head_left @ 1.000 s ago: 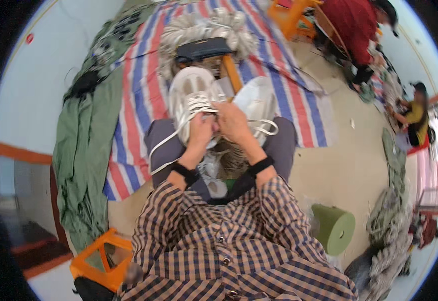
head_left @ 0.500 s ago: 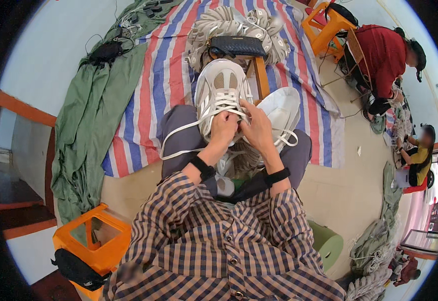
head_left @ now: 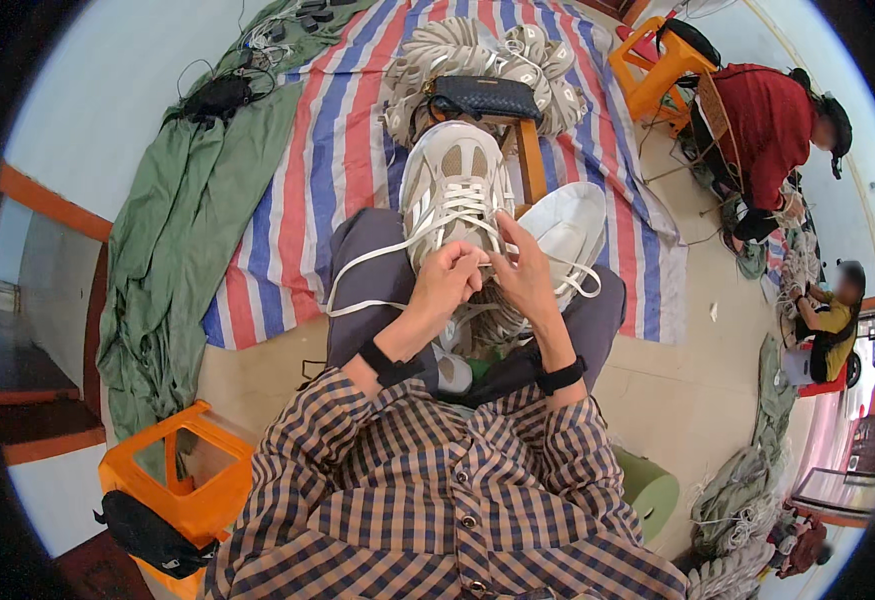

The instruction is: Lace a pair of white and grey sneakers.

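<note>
A white and beige sneaker (head_left: pixel 457 180) rests toe-away between my knees, its white shoelace (head_left: pixel 462 205) crossed through the upper eyelets. One long loop of lace trails left over my dark trouser leg. My left hand (head_left: pixel 447 285) is closed at the sneaker's near end, pinching the lace between thumb and fingers. Close beside it, my right hand (head_left: pixel 525 275) pinches the lace too, its index finger raised along the sneaker's right side. A second white shoe (head_left: pixel 562 225) leans to the right, its loose lace looping by my right knee. My fingers partly hide the lace.
Beyond the sneaker, a dark woven pouch (head_left: pixel 484 98) lies on a wooden stand (head_left: pixel 530 160), before a heap of sneakers (head_left: pixel 437 50) on a striped sheet (head_left: pixel 297 220). Orange stools (head_left: pixel 172 480) stand near left and far right. A co-worker in red (head_left: pixel 757 120) bends at right.
Both hands have drawn back toward me from the sneaker's lacing, and my fingertips now meet at its near end. The view has shifted slightly.
</note>
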